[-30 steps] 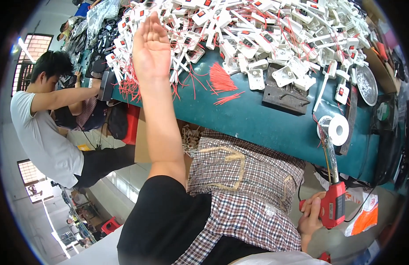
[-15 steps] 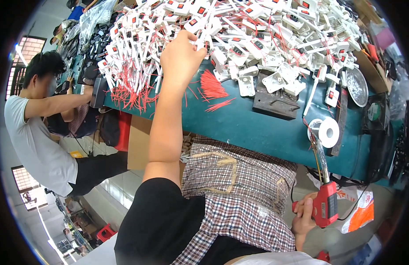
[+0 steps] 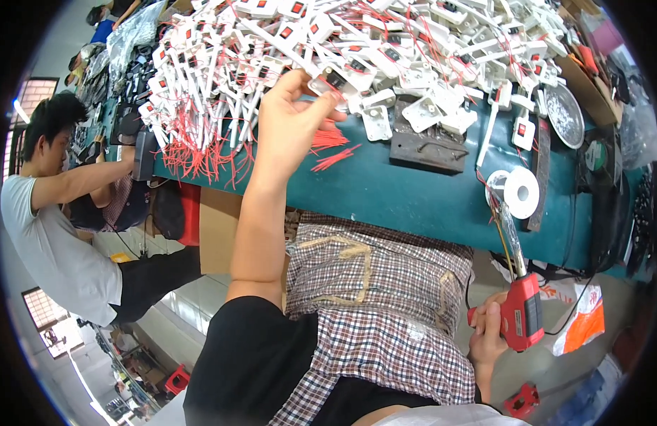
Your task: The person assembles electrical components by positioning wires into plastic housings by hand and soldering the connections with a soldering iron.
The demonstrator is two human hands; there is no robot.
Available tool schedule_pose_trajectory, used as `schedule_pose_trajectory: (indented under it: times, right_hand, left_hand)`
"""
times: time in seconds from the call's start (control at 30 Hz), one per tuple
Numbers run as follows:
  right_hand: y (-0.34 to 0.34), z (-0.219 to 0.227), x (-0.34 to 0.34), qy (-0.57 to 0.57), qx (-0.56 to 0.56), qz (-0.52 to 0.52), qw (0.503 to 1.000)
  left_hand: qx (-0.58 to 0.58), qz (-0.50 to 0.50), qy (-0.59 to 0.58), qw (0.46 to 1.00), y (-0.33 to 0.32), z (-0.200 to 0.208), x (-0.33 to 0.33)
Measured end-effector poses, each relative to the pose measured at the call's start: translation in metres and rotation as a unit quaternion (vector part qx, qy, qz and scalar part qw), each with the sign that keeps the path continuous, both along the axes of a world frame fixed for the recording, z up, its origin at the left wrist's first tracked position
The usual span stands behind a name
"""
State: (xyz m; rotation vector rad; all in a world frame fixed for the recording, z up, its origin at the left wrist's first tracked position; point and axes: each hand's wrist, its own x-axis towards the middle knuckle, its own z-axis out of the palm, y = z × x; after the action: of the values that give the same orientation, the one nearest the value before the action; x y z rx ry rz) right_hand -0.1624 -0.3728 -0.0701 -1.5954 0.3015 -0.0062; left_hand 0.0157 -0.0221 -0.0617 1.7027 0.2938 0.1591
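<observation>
head view: the left hand pinches a white switch housing at the near edge of the white pile; the right hand grips a red soldering gun. a light rim hold should serve best, lifting clear of loose red wires, the barrel well away.

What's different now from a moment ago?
The left hand, open and empty with its palm showing at first, has swung right, turned over and closed its grip on a white switch housing at the pile's near edge. Unchanged: the right hand holds the red soldering gun, its tip by the white spool; cut red wires lie on the green table.
</observation>
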Motion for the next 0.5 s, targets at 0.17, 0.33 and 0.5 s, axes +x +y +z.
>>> schedule_pose_trajectory:
  times: [0.17, 0.33, 0.5]
  right_hand:
    - [-0.001, -0.001, 0.0, 0.0, -0.004, 0.014, 1.0]
    - [-0.004, -0.003, 0.0, -0.007, -0.009, 0.036, 0.999]
    - [-0.002, -0.001, 0.002, -0.017, 0.012, 0.016, 1.0]
  left_hand:
    - [-0.007, -0.162, 0.063, 0.985, -0.052, -0.004, -0.037]
    - [0.075, -0.239, 0.096, 0.963, -0.09, -0.034, -0.055]
    - [0.169, -0.208, 0.066, 0.961, -0.098, -0.048, -0.063]
